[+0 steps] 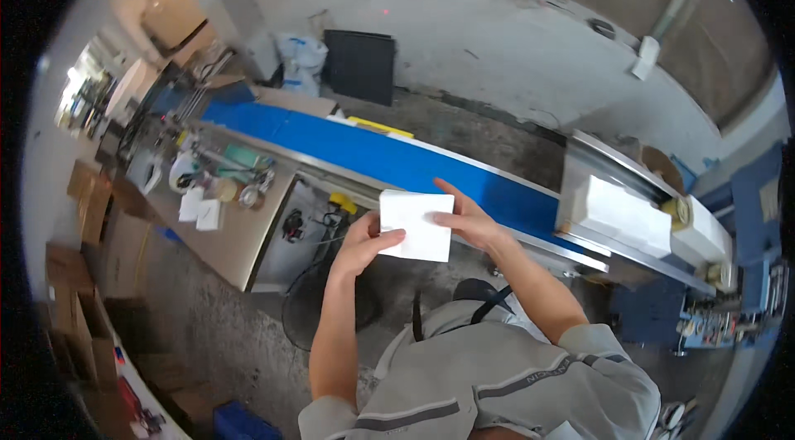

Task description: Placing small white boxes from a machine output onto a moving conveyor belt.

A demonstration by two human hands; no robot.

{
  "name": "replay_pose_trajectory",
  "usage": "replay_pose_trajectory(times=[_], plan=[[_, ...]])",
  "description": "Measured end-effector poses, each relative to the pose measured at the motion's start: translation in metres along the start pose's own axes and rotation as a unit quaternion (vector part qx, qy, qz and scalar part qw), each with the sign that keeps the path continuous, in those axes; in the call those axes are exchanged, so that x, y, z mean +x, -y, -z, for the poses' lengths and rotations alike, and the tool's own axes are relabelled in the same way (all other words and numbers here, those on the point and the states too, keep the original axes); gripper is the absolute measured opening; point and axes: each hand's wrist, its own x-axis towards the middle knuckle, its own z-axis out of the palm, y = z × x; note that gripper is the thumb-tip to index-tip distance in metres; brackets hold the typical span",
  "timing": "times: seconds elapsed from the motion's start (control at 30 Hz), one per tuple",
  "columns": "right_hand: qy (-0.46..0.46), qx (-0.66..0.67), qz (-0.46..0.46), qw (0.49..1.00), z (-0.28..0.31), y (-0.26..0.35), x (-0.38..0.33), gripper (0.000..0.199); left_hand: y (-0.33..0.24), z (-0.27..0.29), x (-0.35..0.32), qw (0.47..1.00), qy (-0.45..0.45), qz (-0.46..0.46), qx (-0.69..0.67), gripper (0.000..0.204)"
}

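Observation:
Between my hands I hold a white square stack of paper (418, 243), its flat top face tipped up toward me. My left hand (361, 249) grips its left edge, thumb lying on the top face and fingers mostly hidden at the side. At the right edge, my right hand (470, 223) presses its thumb on the top; its index finger sticks out past the far corner. The stack is held above the near edge of a blue conveyor belt (356, 146), apart from it.
Long white stacks (625, 220) lie on a metal chute (580, 183) at the belt's right end. On the left, a worktable (240, 253) carries jars, tools and two small white stacks (207, 215). Cardboard boxes (79, 291) stand far left. Blue machinery (650, 307) stands at right.

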Motion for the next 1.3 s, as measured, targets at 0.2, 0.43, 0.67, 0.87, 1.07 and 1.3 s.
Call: replay_pose_trajectory(times=[0.2, 0.43, 0.67, 0.87, 1.07, 1.3], plan=[[-0.006, -0.067, -0.025, 0.997, -0.06, -0.02, 0.094, 0.094, 0.001, 0.096, -0.031, 0.985, -0.152, 0.076, 0.004, 0.066], [-0.048, 0.045, -0.001, 0.998, -0.118, -0.016, 0.293, 0.075, 0.102, 0.299, -0.067, 0.92, -0.386, 0.059, 0.043, 0.064], [-0.053, 0.084, 0.012, 0.995, -0.204, -0.044, 0.618, 0.062, 0.18, 0.463, -0.036, 0.732, -0.471, 0.196, 0.451, 0.098], [-0.021, 0.141, 0.029, 0.989, -0.337, -0.077, 0.859, 0.065, 0.161, 0.488, 0.02, 0.685, -0.453, 0.394, 0.412, 0.119], [-0.05, 0.163, 0.0, 0.985, -0.44, -0.148, 1.024, 0.086, 0.191, 0.501, 0.02, 0.674, -0.459, 0.39, 0.427, 0.12], [-0.128, 0.117, 0.013, 0.985, -0.464, -0.227, 1.123, 0.089, 0.177, 0.5, 0.022, 0.707, -0.422, 0.383, 0.418, 0.115]])
